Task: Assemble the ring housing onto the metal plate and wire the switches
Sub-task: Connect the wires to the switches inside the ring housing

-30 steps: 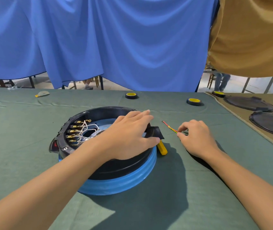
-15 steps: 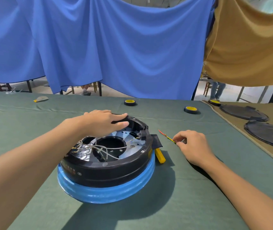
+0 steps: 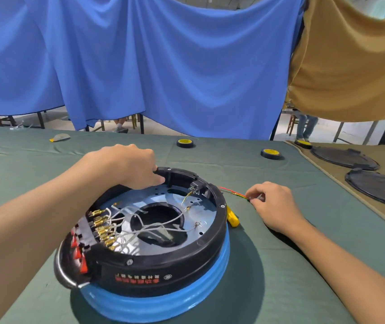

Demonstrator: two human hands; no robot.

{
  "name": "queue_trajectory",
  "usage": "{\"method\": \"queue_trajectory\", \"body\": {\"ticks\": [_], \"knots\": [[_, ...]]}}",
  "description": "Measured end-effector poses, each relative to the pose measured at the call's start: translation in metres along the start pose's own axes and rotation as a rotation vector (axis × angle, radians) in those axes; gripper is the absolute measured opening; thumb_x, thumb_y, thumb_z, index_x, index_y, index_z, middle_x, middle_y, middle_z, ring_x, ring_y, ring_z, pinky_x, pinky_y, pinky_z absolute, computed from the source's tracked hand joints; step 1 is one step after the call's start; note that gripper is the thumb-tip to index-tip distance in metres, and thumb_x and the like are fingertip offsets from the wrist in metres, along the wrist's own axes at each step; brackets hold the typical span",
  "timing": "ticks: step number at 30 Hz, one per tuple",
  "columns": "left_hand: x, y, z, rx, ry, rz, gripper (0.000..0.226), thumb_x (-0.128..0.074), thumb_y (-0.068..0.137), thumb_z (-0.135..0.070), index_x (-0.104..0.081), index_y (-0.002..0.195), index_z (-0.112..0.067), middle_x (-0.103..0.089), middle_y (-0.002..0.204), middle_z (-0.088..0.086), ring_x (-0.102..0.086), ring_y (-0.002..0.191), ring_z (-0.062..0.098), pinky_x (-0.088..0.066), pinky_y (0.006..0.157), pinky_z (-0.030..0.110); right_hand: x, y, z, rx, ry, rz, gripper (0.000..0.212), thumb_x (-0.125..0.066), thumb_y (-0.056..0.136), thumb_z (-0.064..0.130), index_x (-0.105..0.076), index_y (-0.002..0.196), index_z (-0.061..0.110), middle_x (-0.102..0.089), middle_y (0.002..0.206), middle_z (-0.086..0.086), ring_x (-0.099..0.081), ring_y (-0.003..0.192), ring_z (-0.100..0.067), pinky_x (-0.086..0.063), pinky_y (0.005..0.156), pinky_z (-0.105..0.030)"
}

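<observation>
A black ring housing (image 3: 170, 256) sits on a metal plate (image 3: 196, 209) atop a blue round base (image 3: 158, 300). Red switches (image 3: 79, 256) with brass terminals (image 3: 101, 228) and white wires (image 3: 140, 228) line its left side. My left hand (image 3: 128, 167) grips the housing's far rim. My right hand (image 3: 273, 204) rests on the cloth to the right and pinches a red and yellow-green wire (image 3: 233, 192). A yellow-handled tool (image 3: 232, 218) lies beside the housing, partly hidden.
Green cloth (image 3: 280, 277) covers the table. Two tape rolls (image 3: 185, 143) (image 3: 271, 153) lie at the back, a third (image 3: 303, 143) further right. Two black round covers (image 3: 343, 157) (image 3: 380, 185) rest on the brown cloth at right. A small object (image 3: 60, 137) lies at far left.
The housing has been turned so the switch side now faces me at the left. My left hand shifted from the right rim to the far rim. My right hand kept holding the wire.
</observation>
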State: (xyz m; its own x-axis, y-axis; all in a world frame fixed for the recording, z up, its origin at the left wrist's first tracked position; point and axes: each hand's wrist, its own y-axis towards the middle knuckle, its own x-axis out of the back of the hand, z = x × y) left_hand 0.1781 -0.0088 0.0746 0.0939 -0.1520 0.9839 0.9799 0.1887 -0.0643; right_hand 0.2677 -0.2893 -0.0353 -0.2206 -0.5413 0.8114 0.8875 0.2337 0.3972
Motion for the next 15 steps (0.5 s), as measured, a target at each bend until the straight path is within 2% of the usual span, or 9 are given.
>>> {"method": "queue_trajectory", "body": {"ticks": [3, 5, 6, 7, 8, 9, 10, 13, 15], "knots": [[0.006, -0.004, -0.002, 0.031, 0.079, -0.033, 0.049, -0.043, 0.090, -0.068, -0.049, 0.076, -0.022, -0.048, 0.080, 0.000, -0.051, 0.088, 0.033, -0.048, 0.086, 0.042, 0.000, 0.000, 0.000, 0.009, -0.021, -0.006, 0.020, -0.061, 0.089, 0.009, -0.074, 0.090, 0.024, -0.061, 0.086, 0.006, -0.057, 0.086, -0.017, -0.048, 0.083, -0.031], [0.008, -0.005, -0.005, -0.012, 0.111, -0.076, 0.051, -0.041, 0.091, -0.069, -0.047, 0.071, -0.023, -0.046, 0.077, -0.001, -0.051, 0.086, 0.031, -0.045, 0.077, 0.038, 0.000, 0.000, 0.000, 0.018, -0.021, -0.031, 0.016, -0.063, 0.089, 0.013, -0.074, 0.092, 0.024, -0.061, 0.086, 0.007, -0.056, 0.085, -0.016, -0.046, 0.080, -0.029], [0.007, -0.004, -0.007, -0.064, 0.103, -0.087, 0.049, -0.040, 0.091, -0.070, -0.056, 0.081, -0.025, -0.054, 0.087, 0.000, -0.053, 0.091, 0.031, -0.044, 0.078, 0.038, 0.000, 0.000, -0.001, 0.018, -0.023, -0.049, 0.013, -0.063, 0.089, 0.015, -0.073, 0.093, 0.024, -0.061, 0.086, 0.007, -0.055, 0.085, -0.016, -0.044, 0.078, -0.028], [0.005, -0.002, -0.008, -0.125, 0.065, -0.082, 0.048, -0.038, 0.092, -0.070, -0.063, 0.101, -0.029, -0.061, 0.106, 0.002, -0.055, 0.103, 0.031, -0.045, 0.084, 0.039, 0.000, 0.001, -0.001, 0.015, -0.029, -0.060, 0.011, -0.063, 0.090, 0.018, -0.072, 0.094, 0.023, -0.061, 0.087, 0.006, -0.054, 0.087, -0.016, -0.042, 0.078, -0.028], [0.003, -0.001, -0.009, -0.192, 0.007, -0.071, 0.053, -0.037, 0.092, -0.070, -0.059, 0.123, -0.033, -0.059, 0.127, 0.001, -0.052, 0.119, 0.030, -0.044, 0.095, 0.041, 0.000, 0.001, -0.001, 0.008, -0.040, -0.056, 0.011, -0.063, 0.090, 0.020, -0.072, 0.094, 0.023, -0.062, 0.089, 0.005, -0.055, 0.089, -0.017, -0.043, 0.078, -0.029], [0.000, 0.001, -0.009, -0.259, -0.058, -0.065, 0.055, -0.036, 0.092, -0.069, -0.051, 0.135, -0.038, -0.054, 0.140, -0.002, -0.046, 0.130, 0.028, -0.040, 0.105, 0.044, -0.001, 0.002, -0.002, 0.003, -0.056, -0.040, 0.011, -0.062, 0.091, 0.021, -0.072, 0.094, 0.022, -0.063, 0.091, 0.004, -0.056, 0.092, -0.018, -0.045, 0.080, -0.030], [-0.002, 0.002, -0.010, -0.318, -0.115, -0.067, 0.054, -0.035, 0.093, -0.068, -0.047, 0.139, -0.043, -0.051, 0.144, -0.006, -0.042, 0.135, 0.026, -0.036, 0.110, 0.046, -0.002, 0.002, -0.002, -0.003, -0.074, -0.020, 0.011, -0.062, 0.091, 0.021, -0.073, 0.094, 0.021, -0.063, 0.094, 0.003, -0.056, 0.095, -0.019, -0.047, 0.082, -0.032], [-0.011, 0.009, -0.008, -0.408, -0.185, -0.063, 0.044, -0.034, 0.094, -0.068, -0.043, 0.135, -0.058, -0.062, 0.128, -0.012, -0.049, 0.122, 0.022, -0.041, 0.104, 0.045, -0.002, 0.002, -0.002, -0.007, -0.106, 0.000, 0.012, -0.062, 0.091, 0.022, -0.074, 0.093, 0.021, -0.060, 0.091, 0.005, -0.056, 0.096, -0.020, -0.048, 0.083, -0.033], [-0.016, 0.013, -0.005, -0.389, -0.205, -0.067, 0.042, -0.032, 0.092, -0.070, -0.038, 0.133, -0.066, -0.068, 0.102, -0.015, -0.052, 0.100, 0.017, -0.045, 0.097, 0.044, -0.002, 0.003, -0.002, -0.004, -0.102, -0.008, 0.011, -0.063, 0.091, 0.021, -0.073, 0.090, 0.022, -0.058, 0.088, 0.006, -0.056, 0.094, -0.019, -0.047, 0.081, -0.032]]}}
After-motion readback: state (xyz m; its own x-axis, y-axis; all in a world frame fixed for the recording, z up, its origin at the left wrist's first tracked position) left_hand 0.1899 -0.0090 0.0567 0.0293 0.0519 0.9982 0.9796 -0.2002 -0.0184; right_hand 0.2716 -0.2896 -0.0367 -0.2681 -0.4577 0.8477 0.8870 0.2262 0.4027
